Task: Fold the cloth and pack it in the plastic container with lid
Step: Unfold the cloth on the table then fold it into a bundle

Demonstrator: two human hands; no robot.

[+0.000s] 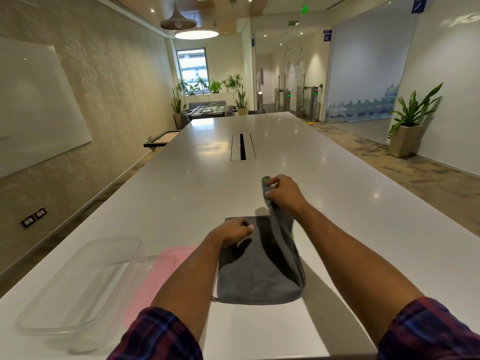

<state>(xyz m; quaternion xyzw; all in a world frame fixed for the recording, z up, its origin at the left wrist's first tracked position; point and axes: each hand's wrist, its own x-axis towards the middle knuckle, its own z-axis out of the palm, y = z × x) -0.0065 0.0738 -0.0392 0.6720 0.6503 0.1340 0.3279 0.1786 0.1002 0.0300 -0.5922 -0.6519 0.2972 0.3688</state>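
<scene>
A grey cloth (255, 279) lies on the white table (181, 193) in front of me, its near part flat. My right hand (283, 192) pinches the cloth's far right corner and holds it lifted above the table, so the right side rises in a fold. My left hand (232, 231) rests with closed fingers on the cloth's far left part. A clear plastic container (78, 287) stands open at the near left. A pink lid (158, 276) lies between the container and the cloth, partly hidden by my left forearm.
A cable slot (242, 146) is set into the table's middle, far beyond the cloth. The table's left edge runs close to the container. A potted plant (407, 126) stands on the floor at the right.
</scene>
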